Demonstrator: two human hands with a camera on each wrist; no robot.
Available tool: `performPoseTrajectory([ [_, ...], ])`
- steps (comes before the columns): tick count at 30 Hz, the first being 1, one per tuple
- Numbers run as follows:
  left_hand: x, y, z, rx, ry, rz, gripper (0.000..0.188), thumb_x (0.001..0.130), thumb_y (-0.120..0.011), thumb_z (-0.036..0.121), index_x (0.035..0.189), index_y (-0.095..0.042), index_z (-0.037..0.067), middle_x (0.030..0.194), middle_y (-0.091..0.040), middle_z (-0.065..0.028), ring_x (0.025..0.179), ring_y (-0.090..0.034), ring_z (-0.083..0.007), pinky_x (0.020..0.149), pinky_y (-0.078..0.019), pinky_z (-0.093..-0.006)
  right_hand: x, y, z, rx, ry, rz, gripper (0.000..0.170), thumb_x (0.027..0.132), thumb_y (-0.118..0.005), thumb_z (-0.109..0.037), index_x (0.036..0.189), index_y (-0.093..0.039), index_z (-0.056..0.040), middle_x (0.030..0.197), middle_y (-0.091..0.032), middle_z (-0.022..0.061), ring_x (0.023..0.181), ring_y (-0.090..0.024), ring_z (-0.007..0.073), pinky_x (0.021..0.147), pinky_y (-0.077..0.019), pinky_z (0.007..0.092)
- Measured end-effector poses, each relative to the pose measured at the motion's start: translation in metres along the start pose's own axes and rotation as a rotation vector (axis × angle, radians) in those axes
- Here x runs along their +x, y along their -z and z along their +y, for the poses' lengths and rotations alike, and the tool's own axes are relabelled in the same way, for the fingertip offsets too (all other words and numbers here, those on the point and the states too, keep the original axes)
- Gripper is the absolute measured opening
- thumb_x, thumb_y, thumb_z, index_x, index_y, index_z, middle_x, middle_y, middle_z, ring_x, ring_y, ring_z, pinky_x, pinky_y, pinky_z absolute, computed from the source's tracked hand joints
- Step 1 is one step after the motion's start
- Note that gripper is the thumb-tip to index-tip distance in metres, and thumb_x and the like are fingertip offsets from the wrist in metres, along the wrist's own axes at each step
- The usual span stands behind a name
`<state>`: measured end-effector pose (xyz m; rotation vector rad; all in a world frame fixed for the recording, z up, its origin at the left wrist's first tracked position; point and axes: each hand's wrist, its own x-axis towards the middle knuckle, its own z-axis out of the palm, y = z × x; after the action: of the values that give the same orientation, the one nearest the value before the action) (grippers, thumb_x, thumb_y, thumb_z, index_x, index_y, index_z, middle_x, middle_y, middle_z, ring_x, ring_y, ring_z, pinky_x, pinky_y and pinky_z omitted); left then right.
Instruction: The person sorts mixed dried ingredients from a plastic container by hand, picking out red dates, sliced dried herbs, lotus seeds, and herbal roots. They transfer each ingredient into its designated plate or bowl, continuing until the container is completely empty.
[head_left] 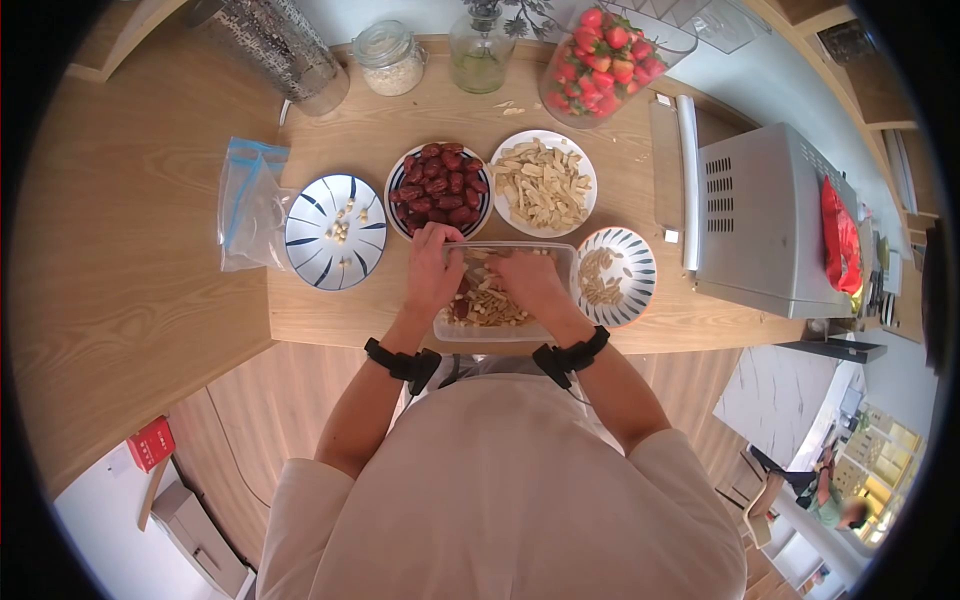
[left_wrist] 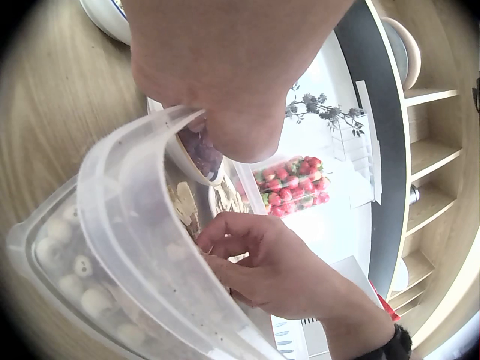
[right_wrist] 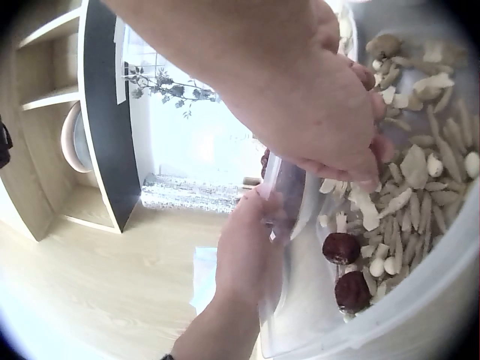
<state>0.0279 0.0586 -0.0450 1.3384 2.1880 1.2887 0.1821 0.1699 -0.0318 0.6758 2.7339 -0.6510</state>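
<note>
A clear plastic container (head_left: 480,335) stands at the table's front edge. It holds thin tan pieces, pale dried slices (right_wrist: 415,166), small round white seeds (right_wrist: 435,166) and a few red dates (right_wrist: 341,247). My left hand (head_left: 432,268) grips its left wall near the far corner, thumb at the rim. My right hand (head_left: 527,280) reaches inside over the right wall, fingers curled and pale slices at the fingertips. Just behind are a bowl of red dates (head_left: 440,188) and a white plate (head_left: 586,160) of pale dried slices.
On the left lie a blue-striped plate (head_left: 308,215) with a few seeds and a zip bag (head_left: 252,215). A striped plate (head_left: 643,275) with tan pieces stands right. Behind are a lidded jar (head_left: 390,65), a vase (head_left: 480,60) and strawberries (head_left: 600,65). A grey appliance (head_left: 760,225) stands far right.
</note>
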Motion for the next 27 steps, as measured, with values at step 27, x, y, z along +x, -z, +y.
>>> performPoseTrajectory([
  [27,0.000,-0.001,-0.004,-0.010,-0.014,-0.022,0.016,0.078,-0.057,-0.001,0.093,-0.056,0.004,0.094,-0.056,-0.0131,0.093,-0.052,-0.0356,0.085,-0.0413,-0.0443,-0.016,0.116,0.027,0.483,0.015,0.373,0.011,0.083,-0.073,-0.011,0.087,-0.066,-0.0031,0.083,-0.068,0.0147,0.076,-0.065,0.0346,0.064,-0.0498,0.0415],
])
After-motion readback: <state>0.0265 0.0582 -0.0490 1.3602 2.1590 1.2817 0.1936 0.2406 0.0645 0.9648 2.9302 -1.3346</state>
